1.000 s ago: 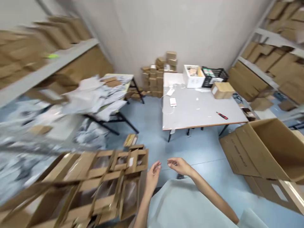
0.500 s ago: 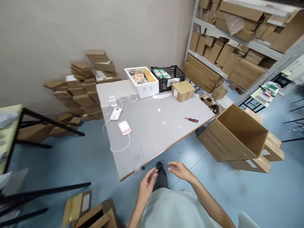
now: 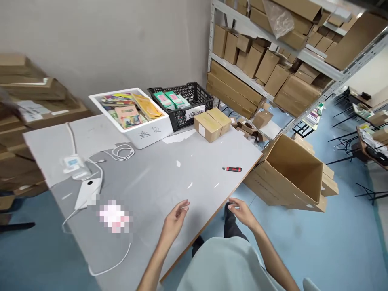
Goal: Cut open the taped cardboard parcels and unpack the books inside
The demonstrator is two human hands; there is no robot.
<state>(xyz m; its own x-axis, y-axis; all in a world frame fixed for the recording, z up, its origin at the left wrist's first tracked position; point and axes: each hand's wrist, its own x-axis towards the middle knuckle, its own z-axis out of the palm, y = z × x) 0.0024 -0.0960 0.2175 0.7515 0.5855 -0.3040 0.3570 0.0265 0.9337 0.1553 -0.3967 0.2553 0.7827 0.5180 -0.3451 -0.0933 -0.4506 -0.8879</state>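
My left hand (image 3: 174, 220) hovers over the near edge of the grey table (image 3: 157, 182), fingers loosely curled and apart, holding nothing. My right hand (image 3: 242, 212) hangs just past the table's edge above the blue floor, fingers also loose and empty. A red and black utility knife (image 3: 232, 169) lies on the table beyond my right hand. A white charger (image 3: 87, 190) with cables and a blurred flat item (image 3: 114, 215) lie to the left of my left hand.
A white foam box (image 3: 142, 131) of booklets, a black crate (image 3: 184, 103) and two small cardboard boxes (image 3: 212, 123) stand at the table's far side. A large open carton (image 3: 291, 173) lies tipped on the floor to the right. Shelves (image 3: 273, 60) of boxes line the right wall.
The view has swung right and come close to the grey table. My hands, earlier over the floor, now reach the table's near edge; the left one is above the tabletop.
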